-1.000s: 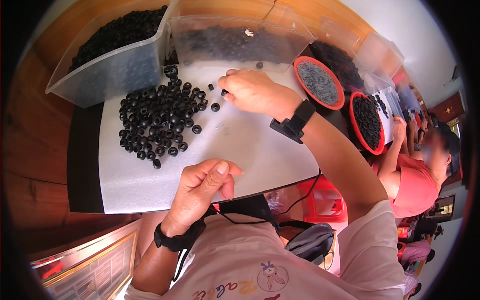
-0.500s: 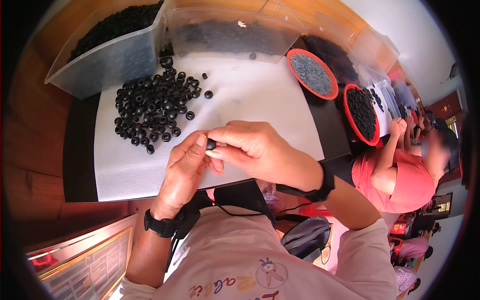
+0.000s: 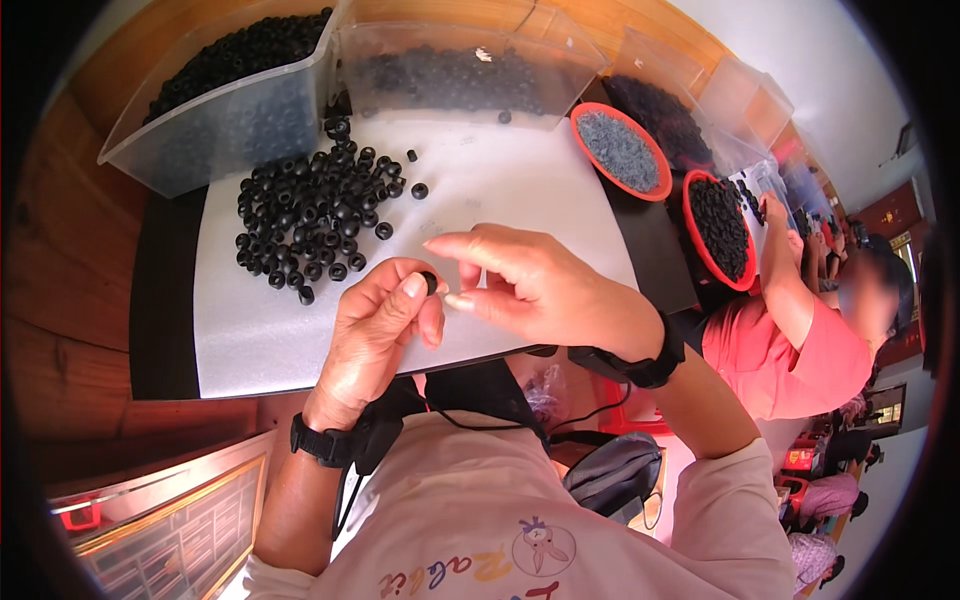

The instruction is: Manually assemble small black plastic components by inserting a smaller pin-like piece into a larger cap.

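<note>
**Close work over the white mat**

Nearest, the left hand (image 3: 375,330) pinches a small black ring (image 3: 429,282) between thumb and fingertips, just above the near edge of the white mat (image 3: 500,190), lifted close to the eyes, probably for a better look. The right hand (image 3: 540,290) hovers just beside it, thumb and forefinger slightly apart and holding nothing, the other fingers spread, likely poised to work on the ring. Farther across the mat, on its left half, lies a loose heap of black rings (image 3: 310,215) within easy reach. Beyond the mat's far edge stand two clear plastic bins (image 3: 230,110) of similar black parts. Right of the mat sit two red-rimmed bowls (image 3: 620,150), one with grey pieces, one with black, where another person in a pink shirt (image 3: 790,340) works.
</note>
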Tool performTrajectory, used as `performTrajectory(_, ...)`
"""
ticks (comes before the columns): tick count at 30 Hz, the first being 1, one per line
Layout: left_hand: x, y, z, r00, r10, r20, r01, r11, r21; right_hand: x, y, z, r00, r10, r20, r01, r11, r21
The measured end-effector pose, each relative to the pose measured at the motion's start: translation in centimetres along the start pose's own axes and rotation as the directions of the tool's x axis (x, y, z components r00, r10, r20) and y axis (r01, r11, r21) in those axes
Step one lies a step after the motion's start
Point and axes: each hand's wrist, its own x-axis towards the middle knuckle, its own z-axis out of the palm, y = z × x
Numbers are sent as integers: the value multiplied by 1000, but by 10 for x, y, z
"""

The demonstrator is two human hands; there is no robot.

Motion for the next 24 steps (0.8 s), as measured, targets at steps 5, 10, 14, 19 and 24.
performTrajectory(5, 0, -4, -5, 1000, -6, 14, 5, 999, 37, 7, 18, -41, 967, 251, 40, -254, 964, 84)
performTrajectory(10, -1, 0, 2, 1000, -22, -16, 23, 998, 61, 28, 54, -50, 951, 264, 159, -166, 872, -460)
performTrajectory(14, 0, 0, 2, 1000, -22, -22, 24, 997, 76, 49, 56, -33, 935, 283, 213, -126, 828, -547)
performTrajectory(19, -1, -1, -2, 1000, -4, -17, 4, 999, 36, 57, 51, -17, 912, 332, 239, -131, 790, -599)
performTrajectory(24, -1, -1, -2, 1000, 3, -7, -3, 1000, 12, 53, 52, -19, 911, 356, 209, -164, 777, -608)
